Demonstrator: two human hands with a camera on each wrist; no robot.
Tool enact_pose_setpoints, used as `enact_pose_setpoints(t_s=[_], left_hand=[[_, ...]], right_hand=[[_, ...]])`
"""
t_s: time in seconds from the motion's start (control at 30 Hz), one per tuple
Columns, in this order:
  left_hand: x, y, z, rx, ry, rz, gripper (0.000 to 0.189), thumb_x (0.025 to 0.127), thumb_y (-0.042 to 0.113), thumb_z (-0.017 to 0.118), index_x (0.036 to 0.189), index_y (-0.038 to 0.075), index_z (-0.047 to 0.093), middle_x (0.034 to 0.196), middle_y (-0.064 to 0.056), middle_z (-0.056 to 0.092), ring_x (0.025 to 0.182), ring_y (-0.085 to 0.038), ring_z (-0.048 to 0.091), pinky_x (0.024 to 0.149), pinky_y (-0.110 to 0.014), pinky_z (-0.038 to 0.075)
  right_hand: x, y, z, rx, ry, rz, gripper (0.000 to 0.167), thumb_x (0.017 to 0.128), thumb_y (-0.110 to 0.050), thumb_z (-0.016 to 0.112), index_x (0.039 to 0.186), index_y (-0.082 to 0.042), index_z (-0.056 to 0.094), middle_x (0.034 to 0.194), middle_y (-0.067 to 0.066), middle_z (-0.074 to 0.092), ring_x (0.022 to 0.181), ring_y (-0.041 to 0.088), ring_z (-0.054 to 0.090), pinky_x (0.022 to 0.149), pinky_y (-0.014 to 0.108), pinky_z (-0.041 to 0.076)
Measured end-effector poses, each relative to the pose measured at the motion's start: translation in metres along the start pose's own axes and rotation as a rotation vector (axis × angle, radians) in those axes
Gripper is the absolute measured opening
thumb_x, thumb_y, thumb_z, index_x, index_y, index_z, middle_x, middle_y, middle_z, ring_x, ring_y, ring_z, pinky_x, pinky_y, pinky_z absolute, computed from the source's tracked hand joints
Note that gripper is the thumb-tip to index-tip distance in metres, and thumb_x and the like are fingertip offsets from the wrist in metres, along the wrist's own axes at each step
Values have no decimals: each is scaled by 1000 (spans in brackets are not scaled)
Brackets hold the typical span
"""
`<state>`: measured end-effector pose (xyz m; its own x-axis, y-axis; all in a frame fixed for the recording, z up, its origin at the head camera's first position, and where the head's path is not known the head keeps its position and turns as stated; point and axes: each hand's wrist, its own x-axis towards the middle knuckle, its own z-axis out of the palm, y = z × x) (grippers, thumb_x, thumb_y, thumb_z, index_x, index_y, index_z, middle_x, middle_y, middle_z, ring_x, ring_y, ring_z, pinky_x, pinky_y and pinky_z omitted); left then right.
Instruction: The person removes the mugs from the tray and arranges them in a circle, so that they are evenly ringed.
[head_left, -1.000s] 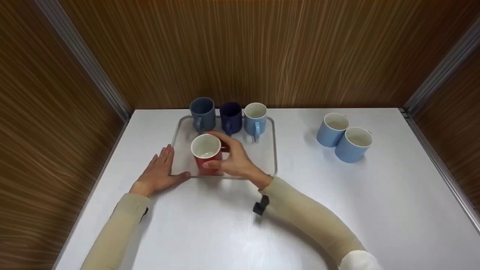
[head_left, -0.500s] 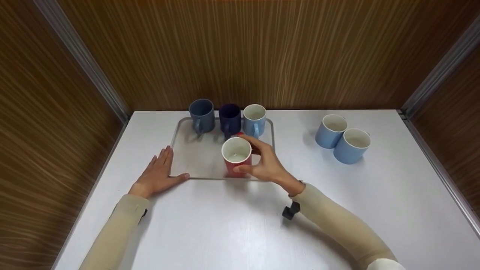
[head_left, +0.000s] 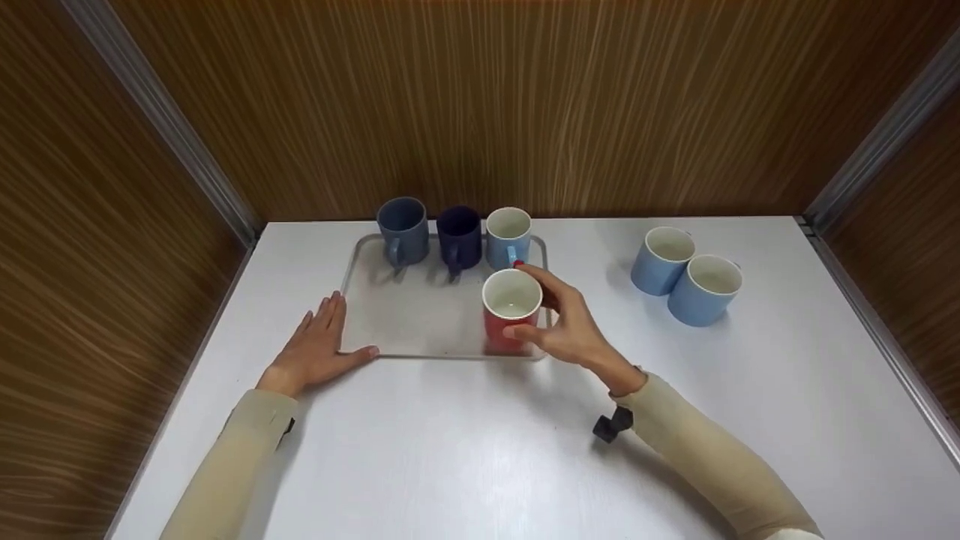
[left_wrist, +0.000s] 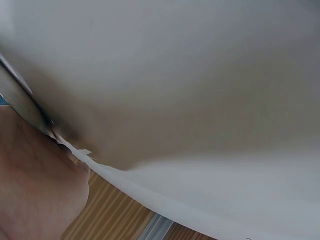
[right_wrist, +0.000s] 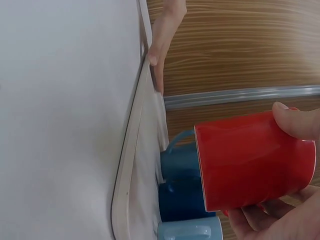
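Observation:
My right hand [head_left: 566,322] grips a red mug [head_left: 496,322] with a white inside, the thumb on its near side and fingers behind. The mug is upright over the right front part of a light tray [head_left: 420,322]. In the right wrist view a gap shows between the red mug [right_wrist: 250,165] and the tray. At the tray's left front corner, my left hand [head_left: 319,349] lies with fingers straight along the side and thumb at the front edge. Along the tray's back stand a grey-blue mug [head_left: 409,244], a dark navy mug [head_left: 460,247] and a light blue mug [head_left: 501,251].
Two light blue mugs, a rear one [head_left: 657,271] and a front one [head_left: 696,301], stand together on the white table [head_left: 465,442] to the right of the tray. Wood-grain panels [head_left: 525,105] enclose the back and both sides.
My right hand has carried the red mug rightward, from the tray's left front part to its right front part. The left hand has stayed at the corner.

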<state>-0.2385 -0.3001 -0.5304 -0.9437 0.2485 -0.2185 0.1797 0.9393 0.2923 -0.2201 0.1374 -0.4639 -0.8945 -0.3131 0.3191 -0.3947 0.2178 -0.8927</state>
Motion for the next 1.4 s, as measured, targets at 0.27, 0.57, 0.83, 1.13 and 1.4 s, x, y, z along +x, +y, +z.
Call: enact_pose_setpoints(t_s=[0.27, 0.57, 0.83, 1.13, 1.4], left_hand=[[-2, 1, -1, -3, 13, 15, 128, 93, 89, 45, 170, -2, 0, 179, -20, -5, 167, -38, -3, 136, -56, 1], [1, 1, -5, -2, 11, 16, 129, 92, 90, 46, 169, -3, -1, 179, -21, -6, 167, -38, -3, 136, -57, 1], [3, -2, -4, 7, 0, 17, 131, 91, 92, 44, 169, -2, -3, 179, -20, -7, 167, -38, -5, 136, -56, 0], [1, -3, -1, 6, -1, 10, 131, 91, 92, 43, 169, -1, -4, 179, -19, -8, 168, -36, -6, 136, -55, -1], [0, -3, 1, 5, -2, 10, 130, 91, 92, 42, 170, -1, -4, 180, -18, -8, 168, -36, -6, 136, -55, 0]], right_hand=[[-7, 7, -21, -8, 28, 53, 91, 78, -14, 96, 157, -7, 51, 146, 11, 65, 130, 31, 65, 115, 53, 53], [-18, 14, -48, -36, 128, 98, 90, 76, -14, 97, 154, -7, 54, 145, 10, 65, 131, 30, 64, 114, 56, 52], [-36, 16, -72, -77, 212, 157, 89, 75, -16, 99, 152, -12, 57, 143, 4, 66, 126, 23, 65, 107, 35, 56], [-58, 16, -96, -105, 278, 147, 86, 75, -10, 99, 150, -11, 58, 141, 6, 67, 122, 21, 64, 103, 20, 54], [-78, 21, -114, -149, 346, 179, 85, 74, -6, 98, 148, -9, 56, 138, 10, 66, 116, 15, 63, 98, 14, 53]])
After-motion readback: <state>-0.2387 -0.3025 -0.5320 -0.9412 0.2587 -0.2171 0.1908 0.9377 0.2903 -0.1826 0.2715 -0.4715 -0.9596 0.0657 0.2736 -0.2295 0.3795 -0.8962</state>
